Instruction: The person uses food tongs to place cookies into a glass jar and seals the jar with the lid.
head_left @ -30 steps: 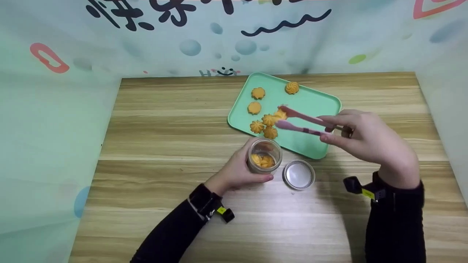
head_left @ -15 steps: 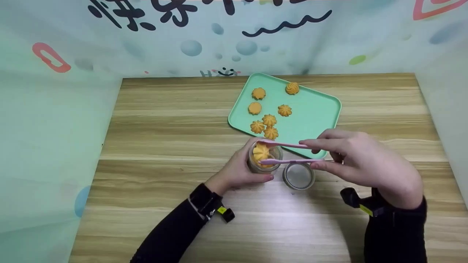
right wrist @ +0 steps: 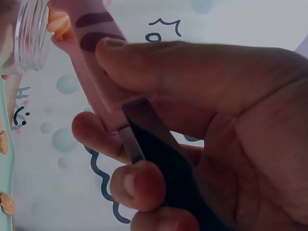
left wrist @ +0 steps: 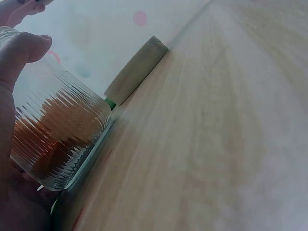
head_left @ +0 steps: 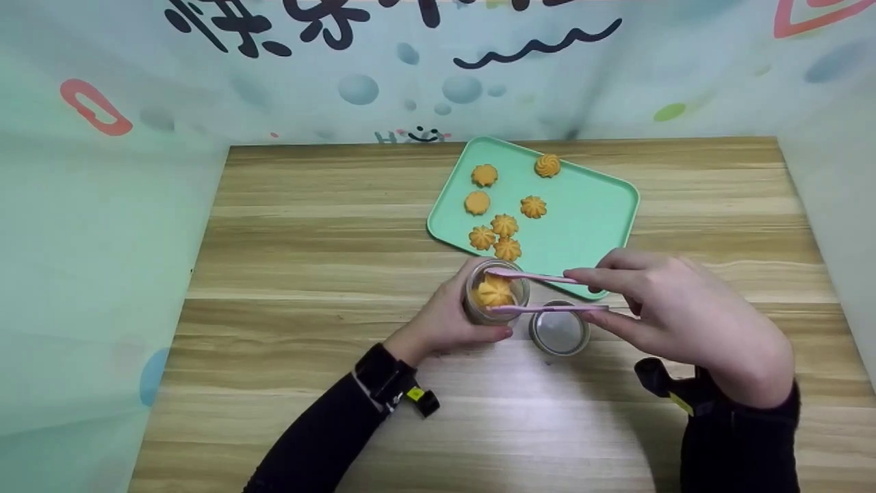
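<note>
jar [head_left: 495, 298] gripped by left hand [head_left: 445, 322] | right hand [head_left: 677, 308] squeezes tongs [head_left: 540, 293] | wooden table [head_left: 308, 274], printed backdrop [head_left: 410, 68]

Jar [head_left: 495, 299] is showing clear ribbed glass, glossy. Tongs [head_left: 540, 293] are looking like smooth pink silicone over a metal core. Tray [head_left: 588, 212] is reading as matt mint plastic. Lid [head_left: 560, 329] is shining like metal. Table [head_left: 308, 274] is showing wood-grain laminate, satin finish.
</note>
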`<state>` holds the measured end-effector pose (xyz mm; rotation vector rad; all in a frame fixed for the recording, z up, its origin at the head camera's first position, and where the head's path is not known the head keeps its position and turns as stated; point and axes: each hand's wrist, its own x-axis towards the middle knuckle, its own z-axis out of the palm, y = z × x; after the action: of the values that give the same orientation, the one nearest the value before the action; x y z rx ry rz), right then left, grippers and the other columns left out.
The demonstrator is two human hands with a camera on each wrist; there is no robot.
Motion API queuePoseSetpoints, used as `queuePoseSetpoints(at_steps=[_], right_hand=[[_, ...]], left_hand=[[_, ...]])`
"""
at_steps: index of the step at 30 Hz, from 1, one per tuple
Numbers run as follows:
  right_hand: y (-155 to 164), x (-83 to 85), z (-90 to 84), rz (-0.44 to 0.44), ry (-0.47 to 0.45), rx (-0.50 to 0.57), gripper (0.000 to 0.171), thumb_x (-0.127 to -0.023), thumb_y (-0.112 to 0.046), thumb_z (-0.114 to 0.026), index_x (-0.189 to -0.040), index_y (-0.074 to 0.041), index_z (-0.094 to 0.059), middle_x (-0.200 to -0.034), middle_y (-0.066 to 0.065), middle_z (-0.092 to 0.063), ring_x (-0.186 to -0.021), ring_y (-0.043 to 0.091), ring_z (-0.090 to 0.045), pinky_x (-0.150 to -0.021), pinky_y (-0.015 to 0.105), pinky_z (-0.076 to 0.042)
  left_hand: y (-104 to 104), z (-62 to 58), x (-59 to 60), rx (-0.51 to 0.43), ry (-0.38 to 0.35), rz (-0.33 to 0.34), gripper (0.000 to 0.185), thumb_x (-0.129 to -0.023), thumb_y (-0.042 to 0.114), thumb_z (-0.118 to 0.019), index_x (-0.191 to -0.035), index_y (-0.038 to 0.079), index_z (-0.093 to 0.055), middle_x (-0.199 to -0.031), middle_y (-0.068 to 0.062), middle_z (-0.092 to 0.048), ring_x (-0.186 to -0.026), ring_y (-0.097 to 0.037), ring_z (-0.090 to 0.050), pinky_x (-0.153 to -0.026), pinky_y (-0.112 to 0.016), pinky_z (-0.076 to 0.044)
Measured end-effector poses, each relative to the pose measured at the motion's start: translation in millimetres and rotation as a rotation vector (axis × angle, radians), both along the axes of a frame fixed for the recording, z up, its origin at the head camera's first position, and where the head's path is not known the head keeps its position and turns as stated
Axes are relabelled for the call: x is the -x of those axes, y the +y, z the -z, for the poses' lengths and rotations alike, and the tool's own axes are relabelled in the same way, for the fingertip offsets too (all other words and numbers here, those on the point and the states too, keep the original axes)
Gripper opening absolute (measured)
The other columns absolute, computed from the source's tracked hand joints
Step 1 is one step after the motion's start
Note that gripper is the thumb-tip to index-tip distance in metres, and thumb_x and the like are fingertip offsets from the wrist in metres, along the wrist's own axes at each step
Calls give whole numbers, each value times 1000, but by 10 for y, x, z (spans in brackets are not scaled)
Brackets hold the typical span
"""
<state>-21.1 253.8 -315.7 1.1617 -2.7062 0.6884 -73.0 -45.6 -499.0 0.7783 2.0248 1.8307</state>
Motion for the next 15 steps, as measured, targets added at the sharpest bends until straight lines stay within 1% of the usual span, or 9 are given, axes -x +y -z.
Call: queuePoseSetpoints(at_steps=[5, 12, 15], right_hand=[[-10, -13, 7, 14, -3, -7, 46, -89, -17, -91, -133, -15, -79, -103, -4, -74, -65, -1, -54, -57, 21, -50], [-39, -18, 23, 31, -21, -26, 44, -91, -18, -90, -134, -15, -79, -102, -4, -74, -69, 0, -57, -59, 25, -54], [-45, -17, 28, 30, -40, -29, 44, -92, -18, -89, -134, -14, -78, -102, -3, -73, -68, 0, -55, -59, 25, -53]], left_hand=[[0, 5, 0, -6, -7, 4, 94, -74, 23, -103, -153, 34, -51, -143, 9, -67, -133, -16, -62, -121, -42, -46], [7, 18, 1, -20, -8, -3, 95, -74, 21, -102, -153, 31, -52, -142, 8, -67, -132, -17, -63, -121, -42, -47], [7, 20, 5, -19, -11, -2, 95, -73, 22, -103, -153, 31, -52, -143, 8, -67, -133, -17, -62, -121, -42, -46]])
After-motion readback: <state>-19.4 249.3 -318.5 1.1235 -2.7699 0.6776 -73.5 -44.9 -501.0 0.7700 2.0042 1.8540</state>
